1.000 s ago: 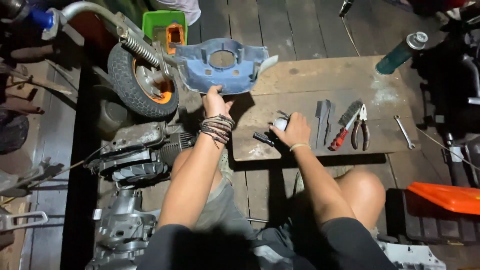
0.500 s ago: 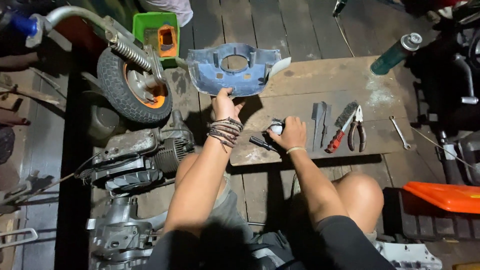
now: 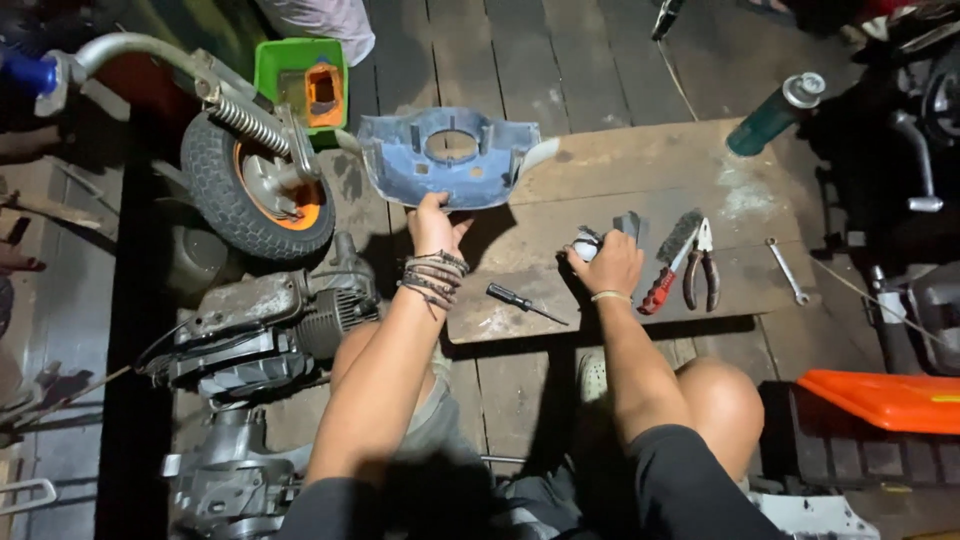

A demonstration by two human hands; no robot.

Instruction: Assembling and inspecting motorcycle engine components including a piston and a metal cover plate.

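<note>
The blue plastic cover [image 3: 450, 160] has been carried leftward over the last second and is now gripped at its lower edge by the left hand [image 3: 432, 225], beside the wheel [image 3: 255, 195]. The right hand [image 3: 610, 262] has stayed closed on a small white part [image 3: 585, 245], largely hidden by the fingers and possibly a round fitting. A screwdriver [image 3: 525, 303] lies between the hands on the board [image 3: 650, 160]

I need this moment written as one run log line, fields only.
left hand: grips blue plastic cover | right hand: on small white part | screwdriver: lying on board
</note>
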